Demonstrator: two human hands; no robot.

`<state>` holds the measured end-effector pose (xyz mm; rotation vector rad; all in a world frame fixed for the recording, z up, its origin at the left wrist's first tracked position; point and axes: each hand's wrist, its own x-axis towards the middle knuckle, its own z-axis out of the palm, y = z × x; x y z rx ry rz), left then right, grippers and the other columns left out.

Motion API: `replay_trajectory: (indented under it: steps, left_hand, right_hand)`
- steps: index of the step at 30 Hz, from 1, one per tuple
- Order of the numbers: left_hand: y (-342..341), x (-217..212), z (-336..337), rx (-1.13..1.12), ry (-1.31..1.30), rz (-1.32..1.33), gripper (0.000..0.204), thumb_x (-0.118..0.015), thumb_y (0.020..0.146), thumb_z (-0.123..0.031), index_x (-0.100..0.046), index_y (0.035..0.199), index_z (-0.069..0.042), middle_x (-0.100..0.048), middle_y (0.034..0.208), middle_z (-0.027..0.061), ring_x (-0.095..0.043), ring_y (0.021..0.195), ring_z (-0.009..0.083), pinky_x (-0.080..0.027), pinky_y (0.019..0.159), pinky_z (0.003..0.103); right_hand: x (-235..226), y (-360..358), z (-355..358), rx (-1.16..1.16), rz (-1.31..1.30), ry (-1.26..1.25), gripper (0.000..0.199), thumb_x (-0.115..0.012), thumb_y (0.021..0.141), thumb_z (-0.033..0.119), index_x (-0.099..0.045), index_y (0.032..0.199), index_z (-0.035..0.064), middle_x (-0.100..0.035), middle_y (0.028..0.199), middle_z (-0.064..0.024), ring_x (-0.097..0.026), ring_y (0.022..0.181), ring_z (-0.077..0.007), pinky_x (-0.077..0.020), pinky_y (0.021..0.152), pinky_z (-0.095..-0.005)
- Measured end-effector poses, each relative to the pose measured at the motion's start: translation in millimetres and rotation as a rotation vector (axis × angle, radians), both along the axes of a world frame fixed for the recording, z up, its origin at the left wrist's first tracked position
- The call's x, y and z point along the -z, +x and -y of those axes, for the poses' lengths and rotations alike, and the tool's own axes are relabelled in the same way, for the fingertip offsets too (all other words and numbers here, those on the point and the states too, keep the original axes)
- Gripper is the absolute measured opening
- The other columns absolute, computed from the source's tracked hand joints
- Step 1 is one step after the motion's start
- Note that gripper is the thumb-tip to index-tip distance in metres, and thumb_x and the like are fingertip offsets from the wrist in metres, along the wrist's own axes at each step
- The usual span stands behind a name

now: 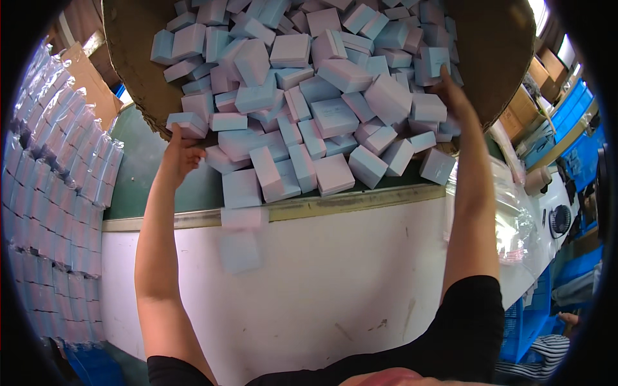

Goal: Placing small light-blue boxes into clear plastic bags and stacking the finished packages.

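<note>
Many small pale blue and pinkish boxes [335,117] spill in a heap from a large brown carton [132,64] onto a green table top. My left hand [182,153] is at the heap's left edge, open, with a finger against one small box [188,124] and the others loosely bent. On the right side, my right hand [452,96] reaches along the heap, open, one finger stretched against another box [434,64]; its other fingers are partly hidden. One box [244,217] hangs over the front edge, and a blurred box [239,251] is below it in front of the white panel.
A raised strip [360,197] edges the green table [138,167]. Stacks of plastic-wrapped boxes [55,212] rise on the left. To the right are clear plastic bags [508,212], a small black fan [560,220] and a blue crate [524,328]. Part of another person's hand [568,318] shows at lower right.
</note>
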<state>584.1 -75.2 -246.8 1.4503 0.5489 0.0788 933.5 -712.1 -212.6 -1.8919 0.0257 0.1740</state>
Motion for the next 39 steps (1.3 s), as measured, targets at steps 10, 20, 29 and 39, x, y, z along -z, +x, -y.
replay_trajectory:
  steps: [10, 20, 29, 39]
  left_hand:
    - [28, 26, 77, -0.069, 0.339, 0.136, 0.099, -0.043, 0.091, -0.080, -0.043, 0.149, 0.000, -0.047, 0.150, 0.0145, -0.043, 0.138, 0.0261, -0.029, 0.116, 0.039]
    - [72, 12, 125, 0.056, -0.008, 0.228, 0.111, -0.035, 0.087, -0.087, -0.030, 0.155, 0.000, -0.042, 0.154, 0.0192, -0.042, 0.141, 0.0311, -0.032, 0.116, 0.045]
    - [73, 17, 78, 0.179, -0.079, 0.259, 0.119, -0.024, 0.081, -0.095, -0.041, 0.151, 0.000, -0.053, 0.145, 0.0199, -0.049, 0.134, 0.0335, -0.035, 0.112, 0.043]
    - [80, 16, 85, 0.371, -0.232, 0.331, 0.085, -0.030, 0.097, -0.076, -0.048, 0.146, -0.010, -0.062, 0.134, 0.0128, -0.064, 0.118, 0.0258, -0.054, 0.098, 0.038]
  right_hand:
    - [-3, -66, -46, -0.109, 0.029, -0.049, 0.114, -0.064, 0.073, 0.086, -0.046, 0.149, 0.0030, -0.051, 0.147, -0.0191, -0.050, 0.134, -0.0287, -0.0399, 0.111, -0.0404]
    - [64, 6, -32, -0.104, 0.197, -0.115, 0.064, -0.071, 0.087, 0.044, -0.058, 0.138, 0.0076, -0.062, 0.132, -0.0121, -0.058, 0.121, -0.0258, -0.0461, 0.104, -0.0377]
    - [28, -72, -62, -0.261, -0.067, 0.321, 0.064, -0.073, 0.088, 0.046, -0.058, 0.140, 0.0117, -0.063, 0.132, -0.0116, -0.058, 0.122, -0.0224, -0.0449, 0.104, -0.0357]
    - [58, -63, -79, -0.151, 0.011, 0.216, 0.074, -0.073, 0.085, 0.051, -0.052, 0.145, 0.0145, -0.060, 0.138, -0.0119, -0.055, 0.127, -0.0249, -0.0423, 0.107, -0.0363]
